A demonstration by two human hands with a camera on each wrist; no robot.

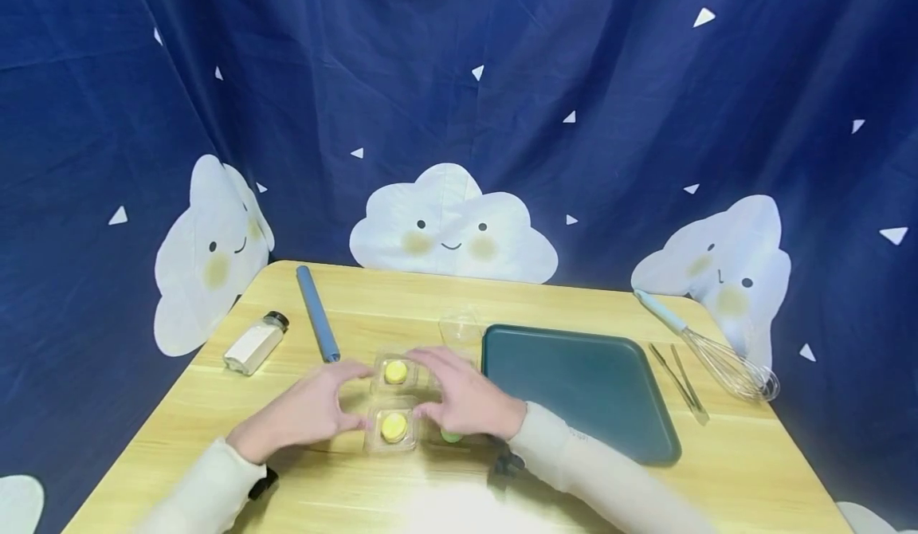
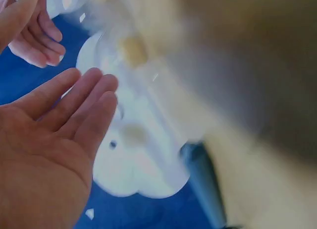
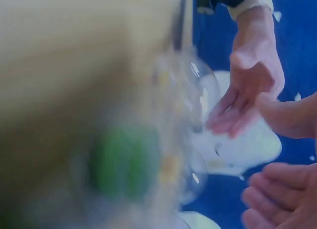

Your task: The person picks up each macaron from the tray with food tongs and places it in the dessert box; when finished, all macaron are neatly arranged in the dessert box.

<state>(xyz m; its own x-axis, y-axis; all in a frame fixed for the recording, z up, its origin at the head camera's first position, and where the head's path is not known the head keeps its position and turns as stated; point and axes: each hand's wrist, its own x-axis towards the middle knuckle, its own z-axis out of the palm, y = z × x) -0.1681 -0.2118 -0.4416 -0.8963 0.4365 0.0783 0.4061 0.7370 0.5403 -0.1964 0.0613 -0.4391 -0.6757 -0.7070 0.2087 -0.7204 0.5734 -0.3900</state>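
Note:
Two clear plastic boxes, a far one (image 1: 378,389) and a near one (image 1: 370,440), stand between the hands, a yellow round piece in each. My left hand (image 1: 304,410) is beside their left edges, thumb and fingers spread. On the other side, my right hand (image 1: 466,397) reaches over their right edges; whether its fingertips touch them is unclear. In the right wrist view the fingers of both hands look straight, and clear domed lids (image 3: 205,92) show. A green round piece (image 1: 451,436) is partly covered by the right hand; it appears blurred in the right wrist view.
A dark green tray (image 1: 574,382) lies right of the hands, with tongs (image 1: 681,386) and a whisk (image 1: 706,347) beyond. To the left are a blue rod (image 1: 317,311) and a black-capped jar (image 1: 256,343). Another clear container (image 1: 459,325) stands behind the right hand.

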